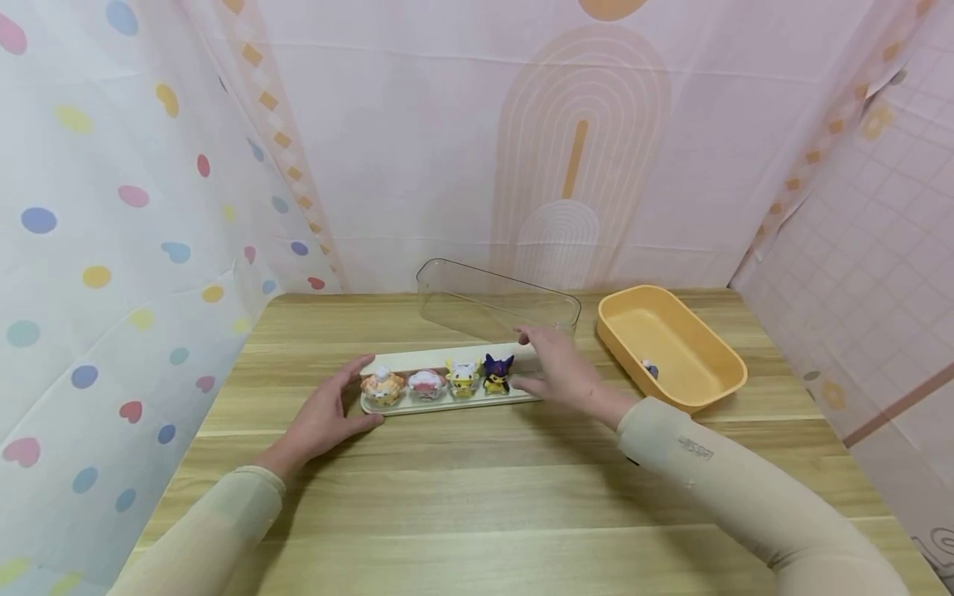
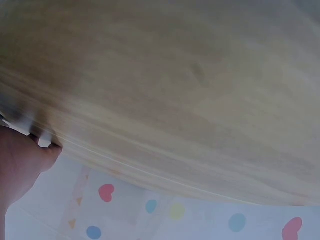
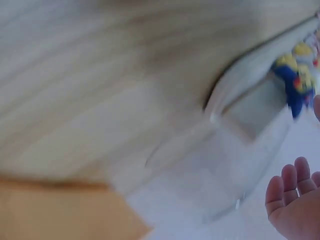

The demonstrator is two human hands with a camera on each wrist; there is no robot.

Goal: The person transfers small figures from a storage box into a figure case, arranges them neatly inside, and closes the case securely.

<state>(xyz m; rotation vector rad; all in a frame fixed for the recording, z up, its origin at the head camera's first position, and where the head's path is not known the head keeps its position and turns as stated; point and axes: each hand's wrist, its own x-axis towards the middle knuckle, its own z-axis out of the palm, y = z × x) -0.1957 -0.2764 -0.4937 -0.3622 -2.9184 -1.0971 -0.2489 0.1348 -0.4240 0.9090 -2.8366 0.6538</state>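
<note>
Left hand (image 1: pixel 322 419), thumb and fingers apart, holds the tray (image 1: pixel 413 361); right hand (image 1: pixel 561 369), spread, empty, is beside the purple figure (image 1: pixel 497 376); right sleeve (image 1: pixel 734 490) lettering unreadable.

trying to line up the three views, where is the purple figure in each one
Head: the purple figure is just below centre, rightmost of four on the tray.
Left wrist: not in it.
Right wrist: the purple figure, looking blue here, is at upper right, next to the tray's bare end.
Shared landmark: the wooden table, in all three.
</note>
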